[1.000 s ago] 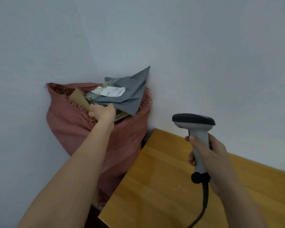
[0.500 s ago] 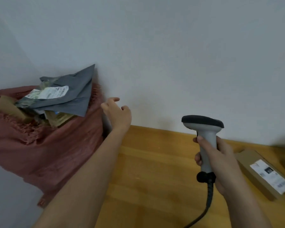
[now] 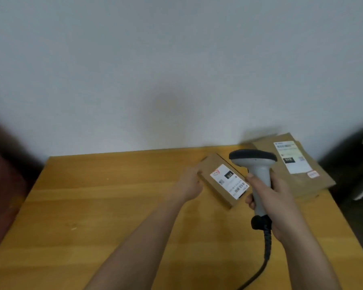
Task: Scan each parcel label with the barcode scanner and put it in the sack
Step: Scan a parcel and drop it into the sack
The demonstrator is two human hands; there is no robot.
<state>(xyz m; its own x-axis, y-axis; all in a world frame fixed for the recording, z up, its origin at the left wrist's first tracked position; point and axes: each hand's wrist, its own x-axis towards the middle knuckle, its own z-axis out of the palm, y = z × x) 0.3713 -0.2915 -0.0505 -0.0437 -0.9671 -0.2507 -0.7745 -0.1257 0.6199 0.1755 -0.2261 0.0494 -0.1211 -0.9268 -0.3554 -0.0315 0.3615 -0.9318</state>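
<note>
**Left hand on the small box, scanner poised**

The left hand [image 3: 190,185] is gripping the left end of the small brown cardboard box with a white label [image 3: 223,183], lying near the wooden table's [image 3: 105,206] far edge. The right hand [image 3: 275,208] is clutching the grey handheld barcode scanner with a black head [image 3: 255,164] upright, just beside the box. A flat brown paper parcel [image 3: 293,166] is sitting at the far right corner.

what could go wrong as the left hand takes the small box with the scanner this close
1. The left hand touches only the far left end of the small cardboard box; lifted from there it may tip or slip.
2. The barcode scanner, gripped by the right hand, partly hangs over the box, so they may collide.
3. The scanner might read the label on the flat brown parcel behind.
</note>
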